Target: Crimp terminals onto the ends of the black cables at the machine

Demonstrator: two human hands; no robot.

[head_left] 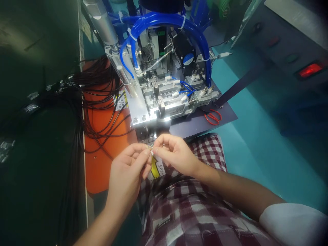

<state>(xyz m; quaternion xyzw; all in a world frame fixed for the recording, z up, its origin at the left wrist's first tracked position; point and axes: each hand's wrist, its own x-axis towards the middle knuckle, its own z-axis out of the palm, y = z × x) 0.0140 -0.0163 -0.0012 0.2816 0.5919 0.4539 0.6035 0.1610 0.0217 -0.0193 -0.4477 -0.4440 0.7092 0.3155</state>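
Observation:
My left hand (129, 167) and my right hand (172, 153) meet in front of me, fingertips pinched together on a tiny metal part (151, 147) that I cannot name. Both hands hover just below the front edge of a small metal machine (159, 99) with blue air hoses (164, 20). A yellow and white warning label (156, 168) shows under my fingers. My lap is covered by red and white checked cloth (189, 198).
A bundle of black cables (98, 95) lies over an orange surface (102, 150) left of the machine. Red-handled scissors (213, 117) rest on the dark base plate at right. A teal bench (256, 143) stretches right, with a lit red switch (309, 70) beyond.

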